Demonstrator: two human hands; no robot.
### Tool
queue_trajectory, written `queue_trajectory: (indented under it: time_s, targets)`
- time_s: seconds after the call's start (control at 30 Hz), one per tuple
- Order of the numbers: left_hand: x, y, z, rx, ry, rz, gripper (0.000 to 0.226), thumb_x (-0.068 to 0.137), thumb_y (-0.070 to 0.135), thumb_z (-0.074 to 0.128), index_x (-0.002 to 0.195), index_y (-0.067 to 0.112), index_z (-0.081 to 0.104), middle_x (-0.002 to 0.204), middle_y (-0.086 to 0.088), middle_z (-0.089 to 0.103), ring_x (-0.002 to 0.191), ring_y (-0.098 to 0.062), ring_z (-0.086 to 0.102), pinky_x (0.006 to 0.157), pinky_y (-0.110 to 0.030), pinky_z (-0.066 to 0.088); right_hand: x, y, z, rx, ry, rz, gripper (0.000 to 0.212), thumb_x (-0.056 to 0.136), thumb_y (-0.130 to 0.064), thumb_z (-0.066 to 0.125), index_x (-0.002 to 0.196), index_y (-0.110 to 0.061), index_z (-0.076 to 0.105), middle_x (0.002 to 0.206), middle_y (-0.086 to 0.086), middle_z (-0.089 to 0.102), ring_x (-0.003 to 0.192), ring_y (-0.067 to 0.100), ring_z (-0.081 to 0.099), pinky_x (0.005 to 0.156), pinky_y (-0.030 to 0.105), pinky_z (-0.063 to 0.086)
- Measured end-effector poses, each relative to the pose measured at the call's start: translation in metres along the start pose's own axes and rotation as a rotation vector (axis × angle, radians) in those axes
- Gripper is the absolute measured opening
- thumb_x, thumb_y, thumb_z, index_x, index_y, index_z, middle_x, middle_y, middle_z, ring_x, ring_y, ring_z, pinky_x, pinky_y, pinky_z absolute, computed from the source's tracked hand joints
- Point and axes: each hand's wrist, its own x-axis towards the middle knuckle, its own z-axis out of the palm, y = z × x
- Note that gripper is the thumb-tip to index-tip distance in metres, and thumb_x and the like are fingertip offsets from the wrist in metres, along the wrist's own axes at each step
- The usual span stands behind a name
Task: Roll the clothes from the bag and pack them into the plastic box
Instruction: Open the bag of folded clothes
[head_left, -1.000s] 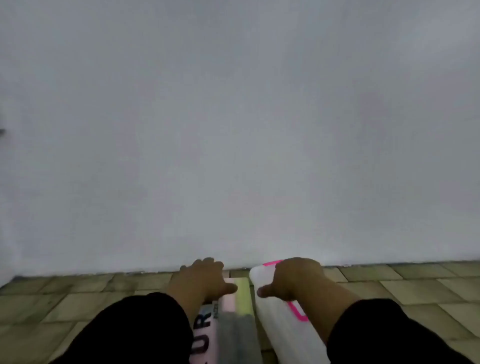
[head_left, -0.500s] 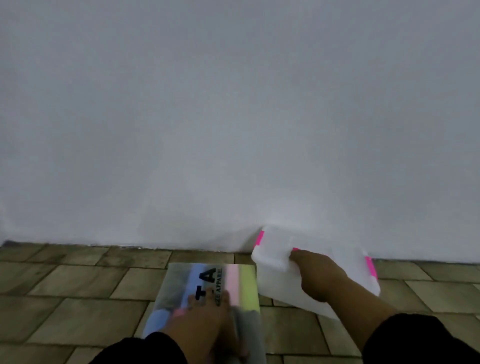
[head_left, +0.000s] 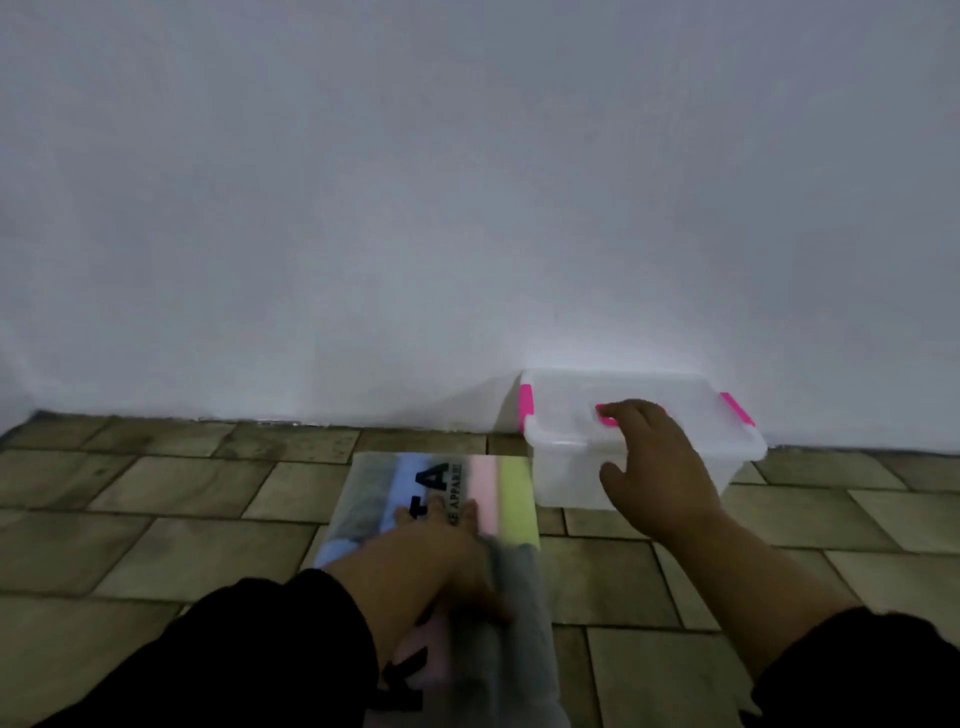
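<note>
The plastic box (head_left: 571, 478) stands shut against the wall (head_left: 467, 208), lid (head_left: 566, 410) on w/ pink latches (head_left: 525, 408) at both ends; the bag (head_left: 511, 488) of clothes (head_left: 405, 478) lies flat on the tiled floor (head_left: 156, 493) just left of the box. The right hand (head_left: 654, 467) rests on the lid, fingers loose and spread, clasping nothing as far as I see; the left hand (head_left: 441, 545) presses flat on the bag, fingers straight. The step is prob. opening the box: unclip both latches first, then lift the lid straight up, steadying the box so it does not slide; behind the box the wall is plain white, around it olive tiles w/ dark joints; light is dim.
</note>
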Motion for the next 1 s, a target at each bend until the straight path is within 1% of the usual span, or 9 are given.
queue_trajectory:
  time_s: [0.07,0.13,0.23,0.3,0.37,0.47,0.6,0.77,1.0]
  targets:
    - [-0.003,-0.017,0.003,-0.027,0.08,0.066,0.123,0.06,0.083,0.056,0.148,0.036,-0.015,0.159,-0.007,-0.018,0.143,-0.045,-0.01,0.112,-0.067,0.01,-0.033,-0.017,0.002,0.162,-0.109,0.152,0.054,0.077,-0.023,0.069,0.126,-0.024,0.046,0.11,-0.001,0.061,0.093,0.013,0.06,0.076,0.025,0.049]
    - [-0.006,-0.037,0.01,-0.043,0.123,0.059,0.117,0.062,0.085,0.052,0.15,0.036,-0.009,0.16,-0.003,-0.015,0.145,-0.041,-0.007,0.114,-0.064,0.012,-0.069,-0.029,0.005,0.336,-0.475,0.371,0.057,0.075,-0.031,0.071,0.124,-0.025,0.043,0.092,0.0,0.067,0.073,0.012,0.064,0.059,0.023,0.048]
    - [-0.01,-0.06,0.029,-0.04,0.152,0.03,0.111,0.066,0.09,0.039,0.149,0.037,-0.012,0.16,0.0,-0.018,0.147,-0.034,-0.011,0.116,-0.061,0.008,-0.119,-0.047,0.011,0.488,-0.857,0.495,0.062,0.073,-0.037,0.072,0.127,-0.022,0.044,0.099,0.005,0.07,0.074,0.016,0.068,0.061,0.027,0.053]
    - [-0.015,-0.068,0.041,-0.043,0.191,0.041,0.105,0.068,0.091,0.029,0.149,0.038,-0.013,0.16,0.001,-0.018,0.147,-0.029,-0.013,0.117,-0.059,0.008,-0.144,-0.057,0.023,0.408,-0.835,0.4,0.059,0.076,-0.036,0.07,0.128,-0.023,0.045,0.113,0.0,0.065,0.09,0.011,0.062,0.075,0.025,0.051]
    - [-0.021,-0.07,0.047,-0.058,0.222,0.03,0.1,0.072,0.088,0.025,0.15,0.037,-0.011,0.161,0.002,-0.016,0.148,-0.025,-0.011,0.118,-0.055,0.008,-0.156,-0.062,0.033,0.387,-0.766,0.373,0.056,0.082,-0.025,0.065,0.132,-0.021,0.041,0.119,0.002,0.062,0.092,0.011,0.057,0.074,0.02,0.047]
    - [-0.038,-0.063,0.052,-0.082,0.222,-0.016,0.095,0.078,0.084,0.027,0.151,0.034,-0.006,0.161,-0.002,-0.01,0.149,-0.027,-0.006,0.119,-0.049,0.007,-0.15,-0.052,0.026,0.417,-0.745,0.357,0.031,0.085,-0.016,0.058,0.116,-0.02,0.054,0.11,0.009,0.066,0.09,0.025,0.066,0.072,0.031,0.056]
    - [-0.07,-0.03,0.057,-0.09,0.218,-0.04,0.089,0.082,0.077,0.033,0.152,0.027,0.011,0.158,-0.011,0.018,0.143,-0.03,0.023,0.113,-0.041,0.023,-0.126,-0.014,0.006,0.682,-0.57,0.602,0.044,0.084,-0.004,0.052,0.124,-0.022,0.05,0.093,0.016,0.066,0.061,0.023,0.062,0.05,0.03,0.051]
    - [-0.105,0.028,0.067,-0.195,0.071,0.035,0.095,0.084,0.072,0.038,0.153,0.021,-0.003,0.161,-0.01,0.007,0.146,-0.032,0.013,0.118,-0.051,0.013,-0.117,0.03,0.009,1.31,-0.081,0.959,0.061,0.091,-0.004,0.056,0.145,-0.01,0.028,0.123,0.021,0.058,0.097,0.031,0.064,0.077,0.042,0.054]
    - [-0.1,0.053,0.106,-0.016,0.34,0.175,0.091,0.075,0.086,0.024,0.148,0.043,-0.007,0.159,0.005,-0.021,0.145,-0.034,-0.018,0.107,-0.073,-0.001,-0.196,0.019,-0.008,0.925,-0.548,0.827,0.017,0.085,-0.013,0.063,0.099,-0.005,0.068,0.083,0.011,0.076,0.073,0.028,0.072,0.062,0.037,0.055]
